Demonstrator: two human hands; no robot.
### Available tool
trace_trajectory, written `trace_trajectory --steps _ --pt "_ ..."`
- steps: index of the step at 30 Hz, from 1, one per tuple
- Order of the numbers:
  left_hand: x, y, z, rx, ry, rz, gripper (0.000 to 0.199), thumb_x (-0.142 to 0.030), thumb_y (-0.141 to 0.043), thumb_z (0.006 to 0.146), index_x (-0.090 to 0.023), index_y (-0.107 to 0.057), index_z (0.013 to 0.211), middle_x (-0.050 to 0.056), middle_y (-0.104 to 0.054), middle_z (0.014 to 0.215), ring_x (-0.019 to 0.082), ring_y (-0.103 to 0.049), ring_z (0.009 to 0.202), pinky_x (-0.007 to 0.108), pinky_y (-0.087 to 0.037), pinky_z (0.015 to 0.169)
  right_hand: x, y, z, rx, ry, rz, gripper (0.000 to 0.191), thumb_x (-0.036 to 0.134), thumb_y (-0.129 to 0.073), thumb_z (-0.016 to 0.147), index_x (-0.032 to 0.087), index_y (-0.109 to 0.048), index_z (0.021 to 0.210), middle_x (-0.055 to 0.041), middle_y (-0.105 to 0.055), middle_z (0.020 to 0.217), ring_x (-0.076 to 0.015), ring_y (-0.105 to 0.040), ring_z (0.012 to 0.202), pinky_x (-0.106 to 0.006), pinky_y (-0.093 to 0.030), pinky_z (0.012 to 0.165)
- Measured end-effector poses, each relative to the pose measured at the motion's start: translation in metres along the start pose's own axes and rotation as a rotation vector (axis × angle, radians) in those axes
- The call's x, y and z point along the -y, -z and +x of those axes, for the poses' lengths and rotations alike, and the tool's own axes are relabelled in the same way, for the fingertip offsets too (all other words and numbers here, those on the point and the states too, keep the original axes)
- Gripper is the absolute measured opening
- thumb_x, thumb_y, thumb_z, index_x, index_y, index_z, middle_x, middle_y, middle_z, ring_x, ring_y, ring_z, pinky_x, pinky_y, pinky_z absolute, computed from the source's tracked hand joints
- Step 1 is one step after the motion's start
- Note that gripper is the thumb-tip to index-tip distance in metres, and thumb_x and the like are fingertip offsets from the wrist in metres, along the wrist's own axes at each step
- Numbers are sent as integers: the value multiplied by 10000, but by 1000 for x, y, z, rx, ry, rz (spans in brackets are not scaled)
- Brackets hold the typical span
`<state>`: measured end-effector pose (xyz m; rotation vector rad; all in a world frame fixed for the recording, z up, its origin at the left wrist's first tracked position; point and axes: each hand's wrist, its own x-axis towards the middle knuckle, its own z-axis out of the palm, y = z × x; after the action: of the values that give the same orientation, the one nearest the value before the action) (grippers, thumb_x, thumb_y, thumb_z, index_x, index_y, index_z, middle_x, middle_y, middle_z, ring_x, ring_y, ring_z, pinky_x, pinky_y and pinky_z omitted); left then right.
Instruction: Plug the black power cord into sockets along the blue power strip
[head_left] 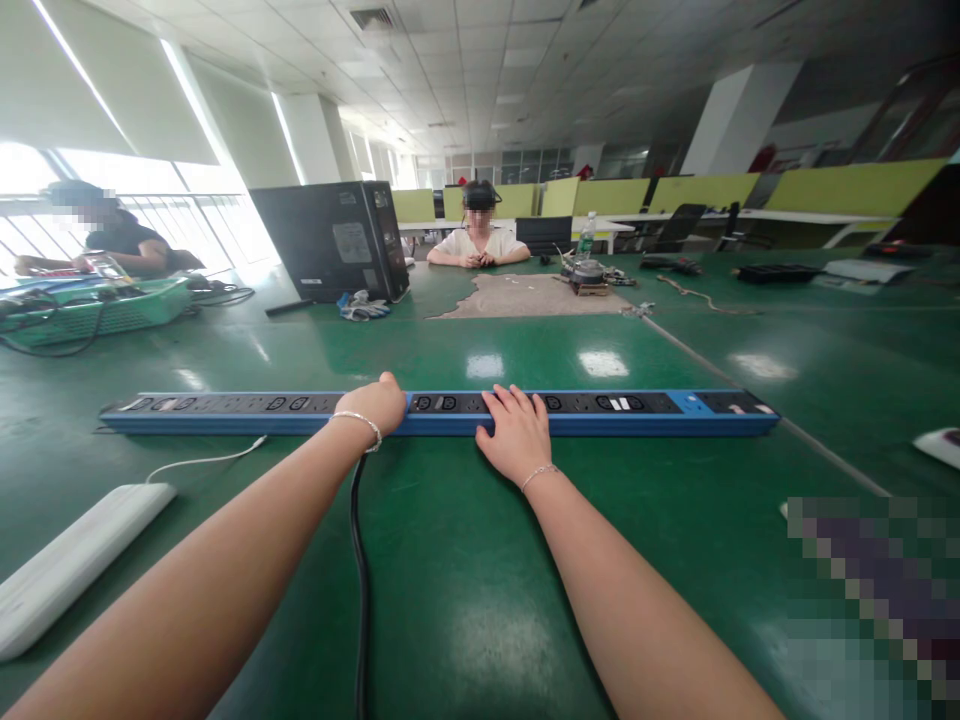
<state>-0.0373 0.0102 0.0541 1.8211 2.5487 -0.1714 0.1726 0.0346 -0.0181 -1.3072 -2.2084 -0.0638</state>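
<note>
A long blue power strip (637,418) with black sockets lies crosswise on the green table in front of me. My left hand (379,403) is closed in a fist over the strip, left of its middle. A black power cord (360,580) runs from beneath that hand toward me; its plug end is hidden by the fist. My right hand (517,432) lies on the strip just right of the middle, fingers spread over the sockets, holding nothing.
A white power bank-like block (82,565) with a thin white cable lies at left. Farther back are a green basket (142,305), a black computer case (330,240), gloves (364,305) and a bottle (587,235). One person (480,240) sits opposite, another (120,230) at far left.
</note>
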Motion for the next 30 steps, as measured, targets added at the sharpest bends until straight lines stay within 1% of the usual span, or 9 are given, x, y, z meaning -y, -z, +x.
trace_trajectory --steps 4,9,14,19,21,23,26,28,30 --pt "0 3 4 59 24 -20 466 -349 -265 861 -47 -459 1157 255 -653 1029 300 -639 959 384 -459 772 -1 -1 0 0 0 1 493 349 -498 791 224 -526 1267 -34 -485 1367 -231 -360 1275 -434 -161 1074" --pt "1 9 4 108 -9 -21 465 -344 -284 864 -19 -453 1151 252 -668 973 270 -645 944 333 -454 754 -2 -2 0 -9 9 16 496 354 -502 787 217 -531 1263 -34 -492 1359 -223 -363 1270 -402 -206 1052" --pt "6 8 0 91 -52 -16 454 -364 -279 866 -35 -463 1119 220 -683 912 257 -656 897 316 -450 725 -2 -3 0 -16 5 28 510 353 -504 782 199 -526 1267 -37 -494 1358 -215 -369 1264 -390 -219 1045" --pt "9 2 0 53 -45 -44 474 -384 -256 867 -29 -477 1091 212 -679 865 268 -660 851 325 -451 700 -3 -2 0 -23 11 27 519 356 -496 784 187 -518 1273 -36 -495 1357 -213 -366 1265 -387 -229 1038" --pt "11 4 0 31 -30 -50 475 -386 -260 864 -31 -491 1080 214 -674 874 277 -656 860 331 -451 706 -3 -2 0 -20 11 24 522 358 -497 783 185 -516 1276 -37 -496 1357 -213 -368 1264 -388 -232 1037" --pt "13 13 -2 -5 -5 -38 458 -358 -254 860 -39 -512 1064 239 -657 944 300 -641 913 351 -448 727 -3 -2 0 -17 10 22 525 360 -497 784 183 -513 1278 -38 -494 1358 -213 -369 1263 -388 -235 1036" --pt "18 39 -7 -112 64 -22 464 -325 -208 861 -60 -541 1046 266 -609 1083 321 -611 982 378 -443 746 -2 -3 0 -13 7 25 528 362 -500 783 181 -512 1279 -42 -489 1363 -215 -367 1266 -389 -236 1037" --pt "19 57 -12 -232 151 -138 481 -398 -235 852 -87 -572 998 211 -663 943 291 -634 889 351 -452 699 -2 -3 0 -10 3 28 529 359 -501 781 177 -514 1278 -44 -489 1363 -219 -366 1267 -392 -233 1040" --pt "15 69 -18 -249 125 -211 457 -440 -283 829 -121 -600 907 145 -677 744 263 -641 769 335 -451 666 -3 -3 1 -6 0 33 527 356 -499 782 172 -516 1276 -46 -490 1362 -222 -366 1267 -395 -229 1042"
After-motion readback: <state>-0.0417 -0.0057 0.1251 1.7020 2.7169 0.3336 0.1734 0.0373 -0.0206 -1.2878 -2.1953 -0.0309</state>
